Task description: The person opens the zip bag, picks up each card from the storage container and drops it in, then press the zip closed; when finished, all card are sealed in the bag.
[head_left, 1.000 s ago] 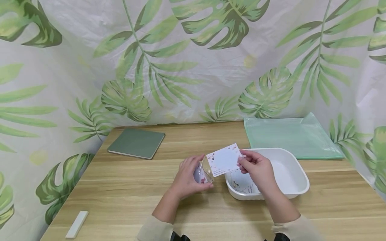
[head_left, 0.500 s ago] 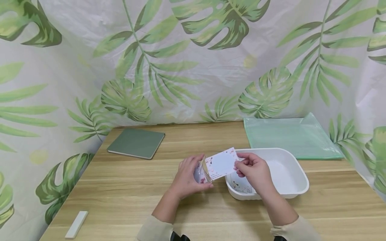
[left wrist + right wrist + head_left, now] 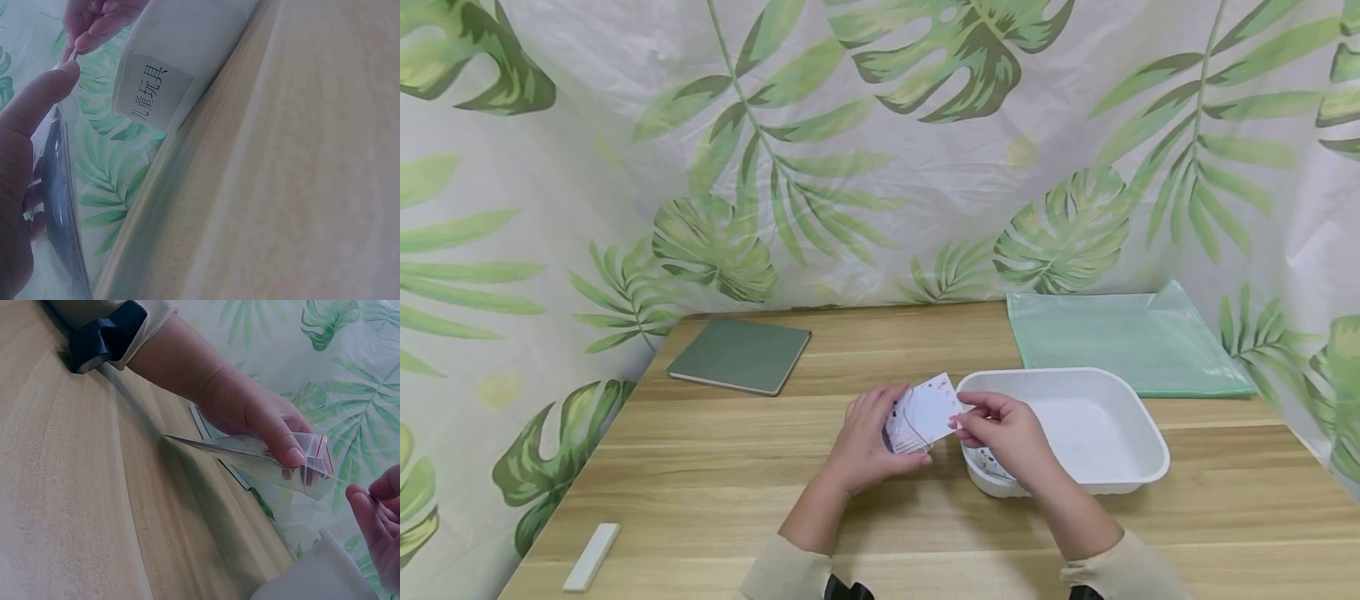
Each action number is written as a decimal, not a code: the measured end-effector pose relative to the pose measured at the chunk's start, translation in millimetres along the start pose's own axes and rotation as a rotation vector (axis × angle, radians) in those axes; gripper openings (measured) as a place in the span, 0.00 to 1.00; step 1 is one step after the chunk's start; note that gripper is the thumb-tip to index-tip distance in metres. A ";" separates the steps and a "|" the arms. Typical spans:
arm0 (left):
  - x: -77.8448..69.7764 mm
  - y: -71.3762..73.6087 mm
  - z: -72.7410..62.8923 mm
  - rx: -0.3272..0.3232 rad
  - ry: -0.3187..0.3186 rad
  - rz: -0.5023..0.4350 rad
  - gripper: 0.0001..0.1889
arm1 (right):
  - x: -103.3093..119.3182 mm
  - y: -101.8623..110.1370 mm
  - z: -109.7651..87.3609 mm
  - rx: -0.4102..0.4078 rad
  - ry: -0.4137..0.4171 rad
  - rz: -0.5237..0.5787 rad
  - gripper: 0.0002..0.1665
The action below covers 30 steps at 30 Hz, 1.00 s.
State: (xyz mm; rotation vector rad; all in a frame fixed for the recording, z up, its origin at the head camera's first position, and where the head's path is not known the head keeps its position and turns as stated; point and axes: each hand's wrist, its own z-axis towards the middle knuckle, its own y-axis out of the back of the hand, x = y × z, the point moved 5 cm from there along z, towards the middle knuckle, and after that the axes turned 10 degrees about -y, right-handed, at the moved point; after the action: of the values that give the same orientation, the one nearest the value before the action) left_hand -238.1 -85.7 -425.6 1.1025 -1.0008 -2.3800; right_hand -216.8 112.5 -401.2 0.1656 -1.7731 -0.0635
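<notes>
In the head view my left hand (image 3: 863,442) grips a clear zip bag by its side. In the right wrist view the bag (image 3: 317,464) shows a red line near its mouth and printed contents. My right hand (image 3: 1009,435) pinches the right end of a white card (image 3: 934,408) with small coloured prints round its border. Most of the card lies within the bag's mouth, its right corner sticking out. Just beneath the right hand stands a white plastic basin (image 3: 1142,429), and another printed card (image 3: 988,462) lies at its left end.
A green notebook (image 3: 741,357) lies at the back left of the table, a translucent green zip folder (image 3: 1120,342) at the back right. A small white bar (image 3: 592,557) rests near the front left. The basin bears a label (image 3: 153,94) with Chinese characters.
My right hand has moved left and slid the card deeper into the bag, so less of it sticks out. The left hand has stayed in place, holding the bag.
</notes>
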 end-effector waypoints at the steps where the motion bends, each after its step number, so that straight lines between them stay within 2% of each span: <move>1: -0.4 0.4 0.2 -0.003 -0.003 0.001 0.53 | 0.0 -0.6 0.2 0.021 0.007 -0.008 0.22; 6: -0.4 1.4 0.8 -0.017 -0.022 0.010 0.52 | -1.8 -4.4 3.8 0.076 0.045 -0.112 0.21; 13: -0.7 1.8 1.3 -0.020 -0.029 -0.001 0.51 | -3.5 -14.4 9.0 0.068 0.105 -0.307 0.18; 21: -1.9 1.9 1.1 -0.022 -0.042 0.005 0.50 | -4.3 -25.8 10.1 0.134 0.125 -0.300 0.17; 26: -2.9 2.4 0.0 -0.028 -0.049 0.017 0.49 | -3.7 -28.6 10.5 0.143 0.125 -0.325 0.16; 30: -3.0 2.5 0.1 -0.019 -0.029 0.003 0.50 | -1.3 -21.5 10.5 0.126 0.101 -0.294 0.18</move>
State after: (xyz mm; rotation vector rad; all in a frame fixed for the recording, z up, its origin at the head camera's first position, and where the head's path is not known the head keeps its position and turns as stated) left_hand -236.2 -85.7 -422.2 1.0612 -0.9868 -2.4046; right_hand -225.2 91.0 -407.5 0.5111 -1.6412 -0.1525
